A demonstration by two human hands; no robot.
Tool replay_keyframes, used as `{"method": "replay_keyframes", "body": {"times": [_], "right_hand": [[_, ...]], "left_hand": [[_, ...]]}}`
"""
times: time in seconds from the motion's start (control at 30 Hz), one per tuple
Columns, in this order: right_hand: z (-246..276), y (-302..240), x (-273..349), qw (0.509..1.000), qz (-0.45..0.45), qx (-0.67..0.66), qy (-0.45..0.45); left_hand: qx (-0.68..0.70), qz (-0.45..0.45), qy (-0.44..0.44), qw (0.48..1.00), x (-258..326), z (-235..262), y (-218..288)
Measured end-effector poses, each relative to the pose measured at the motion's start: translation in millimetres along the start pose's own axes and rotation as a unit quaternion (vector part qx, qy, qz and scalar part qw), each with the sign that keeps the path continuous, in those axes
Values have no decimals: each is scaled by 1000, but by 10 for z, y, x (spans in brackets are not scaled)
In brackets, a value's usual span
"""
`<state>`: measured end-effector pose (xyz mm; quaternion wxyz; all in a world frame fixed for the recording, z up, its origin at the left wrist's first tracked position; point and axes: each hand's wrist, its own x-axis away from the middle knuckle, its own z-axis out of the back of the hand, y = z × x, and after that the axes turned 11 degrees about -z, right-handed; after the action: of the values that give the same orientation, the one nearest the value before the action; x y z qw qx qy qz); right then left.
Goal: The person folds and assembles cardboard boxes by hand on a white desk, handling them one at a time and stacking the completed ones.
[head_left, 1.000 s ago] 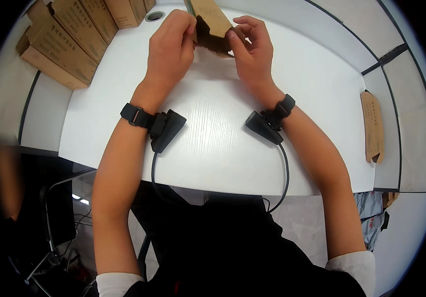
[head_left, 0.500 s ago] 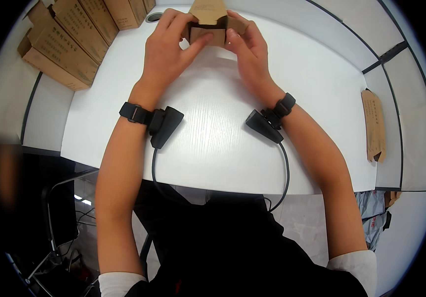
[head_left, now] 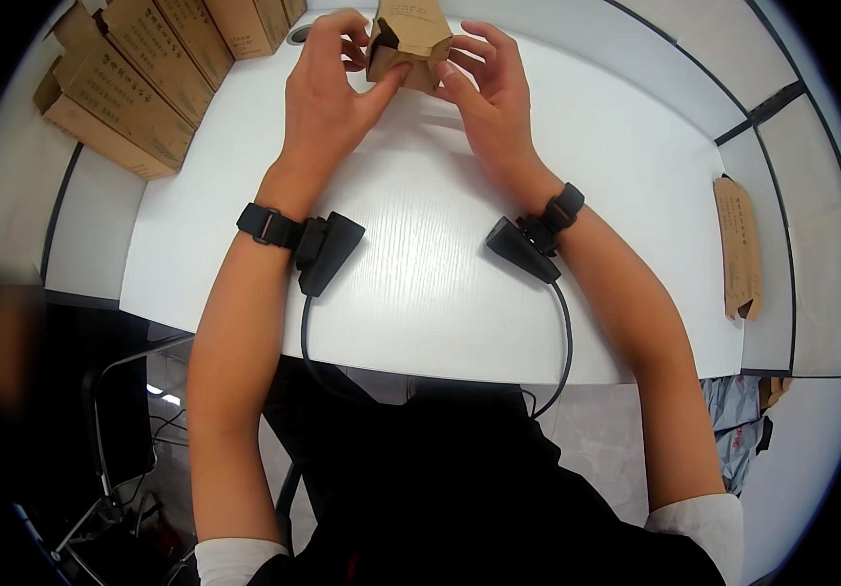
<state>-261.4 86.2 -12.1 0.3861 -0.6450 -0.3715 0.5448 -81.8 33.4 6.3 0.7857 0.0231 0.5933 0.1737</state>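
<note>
A small brown cardboard box (head_left: 412,27) is at the far edge of the white table, its end facing me. One flap folds down over that end, and a dark gap shows at its left side. My left hand (head_left: 332,78) is closed on the box's left side, thumb pressed against the lower front flap. At the right side is my right hand (head_left: 487,88), its thumb against the front corner and its curled fingers spread along the edge. The box hides part of the fingertips. Each wrist wears a black strap with a small cabled device (head_left: 330,252).
Several brown cardboard boxes (head_left: 127,98) stand in a row at the far left of the white table (head_left: 420,283). A roll of tape (head_left: 301,35) lies beside them. A flattened carton (head_left: 738,249) rests against the right partition. Grey plastic bags (head_left: 733,430) are below the right edge.
The box has tilted, and its front flap has come down over the opening. My right fingers have loosened and spread from the side flap. Both forearms have stayed nearly still.
</note>
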Motion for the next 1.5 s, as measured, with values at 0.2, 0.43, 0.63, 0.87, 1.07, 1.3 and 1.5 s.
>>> {"method": "replay_keyframes", "body": {"times": [0.2, 0.43, 0.63, 0.87, 1.07, 1.3, 1.5], "right_hand": [[38, 33, -14, 994, 18, 105, 18], [23, 82, -5, 998, -7, 67, 18], [14, 28, 6, 998, -17, 47, 24], [39, -8, 29, 997, -19, 9, -78], [-17, -56, 36, 999, 3, 39, -27], [-4, -85, 55, 997, -35, 62, -42], [40, -41, 22, 996, -20, 83, -16]], "left_hand": [[-9, -40, -49, 998, -10, -12, 8], [-7, -84, -59, 995, -65, 23, 40], [-20, -97, -58, 993, -71, 26, 71], [-51, -126, -49, 990, -70, 28, 64], [-8, -128, -90, 988, -61, 59, 99], [4, -92, -70, 993, -121, 71, 145], [71, 46, -93, 992, -69, 18, 183]]}}
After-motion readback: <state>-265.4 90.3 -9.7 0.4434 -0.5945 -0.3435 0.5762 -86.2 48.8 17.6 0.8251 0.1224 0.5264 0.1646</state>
